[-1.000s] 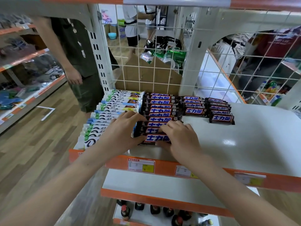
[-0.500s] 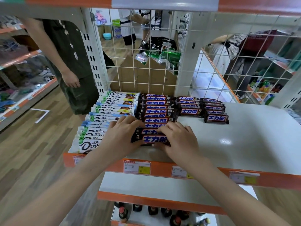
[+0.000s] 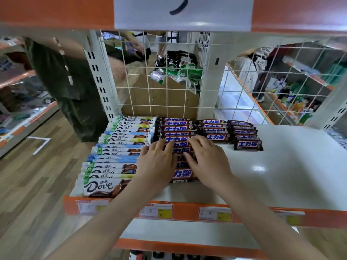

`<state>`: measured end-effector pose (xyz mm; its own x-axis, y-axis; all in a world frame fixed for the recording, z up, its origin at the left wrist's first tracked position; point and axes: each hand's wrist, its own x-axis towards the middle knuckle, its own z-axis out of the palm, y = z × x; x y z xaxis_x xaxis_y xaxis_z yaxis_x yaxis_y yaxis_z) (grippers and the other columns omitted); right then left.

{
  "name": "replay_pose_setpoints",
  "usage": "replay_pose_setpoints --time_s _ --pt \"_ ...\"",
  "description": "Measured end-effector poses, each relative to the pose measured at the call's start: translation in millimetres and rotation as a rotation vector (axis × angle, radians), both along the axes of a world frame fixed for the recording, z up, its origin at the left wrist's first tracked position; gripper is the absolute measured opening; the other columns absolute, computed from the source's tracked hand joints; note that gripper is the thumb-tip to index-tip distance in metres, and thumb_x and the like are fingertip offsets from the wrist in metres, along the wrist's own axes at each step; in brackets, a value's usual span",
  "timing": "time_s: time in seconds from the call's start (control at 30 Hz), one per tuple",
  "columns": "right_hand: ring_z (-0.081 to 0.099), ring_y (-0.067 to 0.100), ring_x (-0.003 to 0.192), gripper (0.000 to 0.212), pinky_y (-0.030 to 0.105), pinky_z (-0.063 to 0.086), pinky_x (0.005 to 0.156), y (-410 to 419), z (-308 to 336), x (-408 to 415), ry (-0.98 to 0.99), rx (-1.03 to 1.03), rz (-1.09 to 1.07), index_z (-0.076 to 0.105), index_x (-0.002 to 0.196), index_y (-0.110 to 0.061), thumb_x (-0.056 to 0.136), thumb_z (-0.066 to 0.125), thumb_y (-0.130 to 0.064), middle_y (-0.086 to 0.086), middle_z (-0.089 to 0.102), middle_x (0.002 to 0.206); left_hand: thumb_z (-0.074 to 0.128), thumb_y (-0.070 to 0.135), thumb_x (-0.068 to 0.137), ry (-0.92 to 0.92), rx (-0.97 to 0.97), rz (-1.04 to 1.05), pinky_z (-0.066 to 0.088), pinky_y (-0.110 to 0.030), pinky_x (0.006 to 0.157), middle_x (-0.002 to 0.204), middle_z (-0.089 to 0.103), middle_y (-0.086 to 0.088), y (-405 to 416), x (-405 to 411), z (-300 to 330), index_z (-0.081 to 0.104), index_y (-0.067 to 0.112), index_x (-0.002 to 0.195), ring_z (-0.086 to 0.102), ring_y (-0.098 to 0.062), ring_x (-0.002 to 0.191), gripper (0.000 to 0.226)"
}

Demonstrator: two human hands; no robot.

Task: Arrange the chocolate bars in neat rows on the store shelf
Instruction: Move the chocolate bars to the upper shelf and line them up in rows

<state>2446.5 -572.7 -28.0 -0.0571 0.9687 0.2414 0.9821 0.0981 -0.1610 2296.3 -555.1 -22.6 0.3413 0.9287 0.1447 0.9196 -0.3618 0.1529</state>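
Observation:
On the white shelf (image 3: 272,166) lie rows of chocolate bars. A long row of white Dove bars (image 3: 120,151) runs along the left edge. Beside it is a long row of dark brown bars with blue lettering (image 3: 176,128). Two shorter rows of the same dark bars sit further right: one (image 3: 214,128) and another (image 3: 246,136). My left hand (image 3: 157,164) and my right hand (image 3: 208,162) both rest flat, fingers spread, on the near half of the long dark row, pressing its bars. Neither hand grips a bar.
A wire grid (image 3: 169,81) closes the shelf's back. The orange price rail (image 3: 187,212) runs along the front edge. A person in dark green (image 3: 65,87) stands in the aisle at left. A cardboard box with cans (image 3: 174,77) sits behind the grid. The upper shelf's rail (image 3: 56,12) hangs overhead.
Both hands slid forward along the dark row, from its front bars toward its middle. The view moved closer to the shelf.

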Motion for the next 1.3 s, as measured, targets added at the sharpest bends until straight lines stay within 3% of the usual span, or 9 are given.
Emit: replay_pose_setpoints --time_s 0.13,0.83,0.93,1.1,1.3 --pt "0.036 0.018 0.130 0.050 0.035 0.034 0.103 5.2 -4.8 -0.3 -0.008 -0.049 -0.036 0.030 0.142 -0.023 0.098 0.029 -0.045 -0.002 0.032 0.146 0.023 0.043 0.099 0.079 0.028 -0.017 0.023 -0.045 0.109 0.148 0.029 -0.001 0.9 2.7 -4.8 0.024 0.026 0.142 0.027 -0.021 0.136 0.047" --pt "0.039 0.019 0.125 0.044 0.031 0.038 0.096 6.2 -9.2 -8.3 0.034 -0.042 -0.096 0.035 0.138 -0.020 0.098 0.031 -0.041 0.001 0.033 0.141 0.021 0.043 0.099 0.134 0.023 -0.067 0.015 -0.048 0.111 0.148 0.027 0.001 8.1 -1.9 2.5 0.023 0.027 0.141 0.025 -0.019 0.136 0.045" --pt "0.035 0.018 0.130 0.046 0.033 0.035 0.101 12.0 -8.0 -7.9 0.067 -0.030 -0.097 0.033 0.140 -0.022 0.099 0.030 -0.041 -0.001 0.031 0.145 0.019 0.044 0.099 0.120 -0.029 -0.060 0.012 -0.050 0.112 0.155 0.015 0.000 19.0 -0.4 2.7 0.016 0.027 0.145 0.015 -0.021 0.143 0.050" --pt "0.017 0.017 0.141 0.050 0.039 0.022 0.114 25.2 -8.3 -7.8 0.088 -0.111 -0.091 0.022 0.147 -0.026 0.099 0.027 -0.041 -0.002 0.018 0.155 0.015 0.045 0.098 0.120 -0.083 -0.060 0.008 -0.052 0.113 0.157 0.013 0.000 36.5 1.5 0.3 0.012 0.030 0.147 0.010 -0.022 0.144 0.051" --pt "0.018 0.018 0.141 0.050 0.037 0.021 0.114 29.0 -9.6 -8.7 0.117 -0.134 -0.089 0.025 0.146 -0.024 0.099 0.029 -0.040 -0.001 0.021 0.154 0.015 0.046 0.098 0.139 -0.067 -0.073 0.010 -0.051 0.114 0.157 0.013 0.001 38.4 -0.3 -2.5 0.010 0.031 0.147 0.013 -0.022 0.144 0.052"
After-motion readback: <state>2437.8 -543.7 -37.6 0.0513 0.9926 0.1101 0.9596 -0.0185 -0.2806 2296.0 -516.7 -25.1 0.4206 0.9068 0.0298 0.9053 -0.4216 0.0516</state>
